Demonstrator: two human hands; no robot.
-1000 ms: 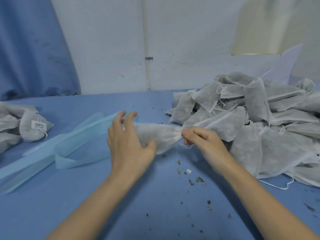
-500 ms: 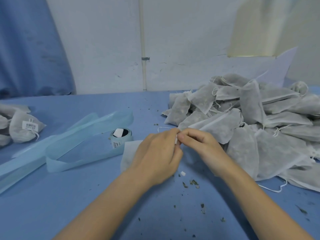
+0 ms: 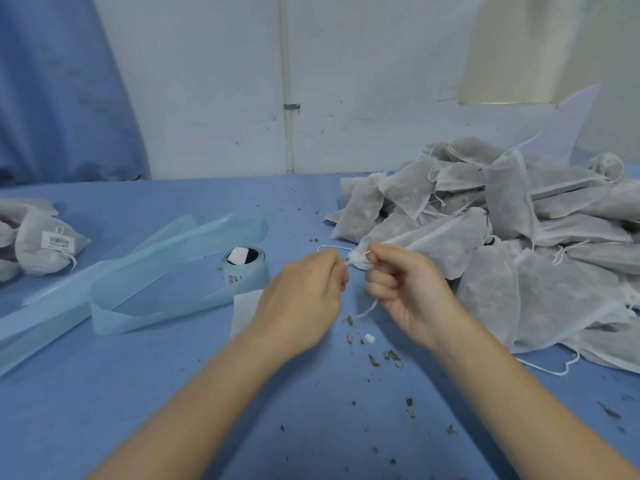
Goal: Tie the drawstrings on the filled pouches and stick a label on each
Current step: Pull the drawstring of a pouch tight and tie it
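A: What takes up the most room?

B: The blue table (image 3: pixel 104 393), which fills the lower half of the view. On its right side sits the big heap of filled pouches (image 3: pixel 519 237), grey-white, with loose white strings trailing out of it.

A: And on the left?

B: A long pale blue backing strip (image 3: pixel 145 271) lies looped and folded across the table. At the far left edge is a smaller cluster of finished pouches (image 3: pixel 45 247); the nearest one carries a white barcode label.

A: Where is the label roll?

B: The label roll (image 3: pixel 244 266) stands on the table just behind the left hand, near the loop of the strip, with a white label showing at its top.

A: What are the hands doing?

B: Both are closed in pinches at the middle of the table. The left hand (image 3: pixel 304 299) is curled with its fingertips nipped on a thin white drawstring (image 3: pixel 329 247). The right hand (image 3: pixel 405 289) is fisted, thumb and forefinger pressed at the gathered neck of the pouch being tied (image 3: pixel 360 261), another length of string hanging below its fingers.

A: So where is that pouch?

B: Between the two hands. Only its bunched neck and a white corner under the left wrist show.

A: Anything smaller?

B: Dried herb crumbs (image 3: pixel 388 356) are scattered below the hands.
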